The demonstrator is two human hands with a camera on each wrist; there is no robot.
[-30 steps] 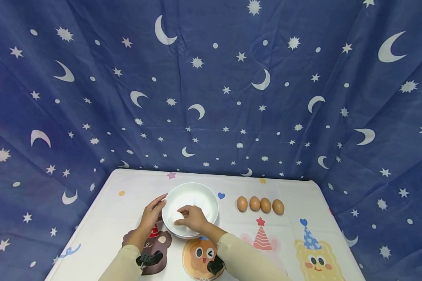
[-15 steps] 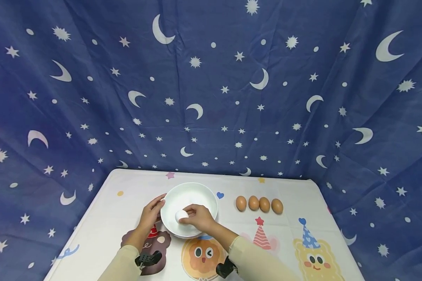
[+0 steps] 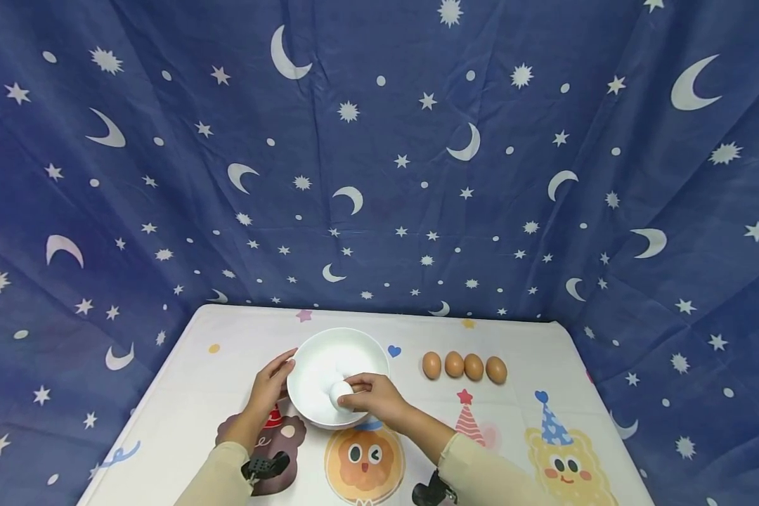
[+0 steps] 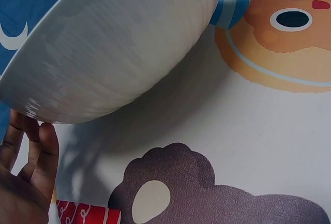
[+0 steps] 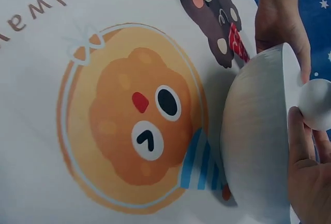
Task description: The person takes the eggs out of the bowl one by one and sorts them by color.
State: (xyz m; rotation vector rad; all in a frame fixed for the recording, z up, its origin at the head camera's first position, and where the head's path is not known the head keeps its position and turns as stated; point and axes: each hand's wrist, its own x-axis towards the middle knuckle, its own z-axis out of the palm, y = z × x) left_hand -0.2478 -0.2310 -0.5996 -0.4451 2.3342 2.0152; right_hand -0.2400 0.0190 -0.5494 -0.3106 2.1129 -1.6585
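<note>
A white bowl (image 3: 299, 393) stands near the middle of the table. My left hand (image 3: 269, 385) rests against its left side, fingers fairly straight. In the left wrist view, the left fingertips (image 4: 47, 133) touch the bowl's outer wall (image 4: 129, 53) just under the rim. My right hand (image 3: 376, 400) reaches over the near right rim and pinches a white egg (image 3: 339, 395) between thumb and fingers, above the bowl's inside. From the right wrist, the egg (image 5: 316, 104) shows partly cut off by the frame edge. White against white makes the bowl's inside hard to read.
Several brown eggs (image 3: 454, 365) lie in a row to the right of the bowl. A white cloth printed with cartoon figures covers the table (image 3: 228, 327). A blue curtain (image 3: 379, 176) with moons and stars rises behind the far edge.
My right hand, pinching the white egg, has shifted right and the egg shows more plainly now. The left hand stays at the bowl. The whole view drifts slightly left.
</note>
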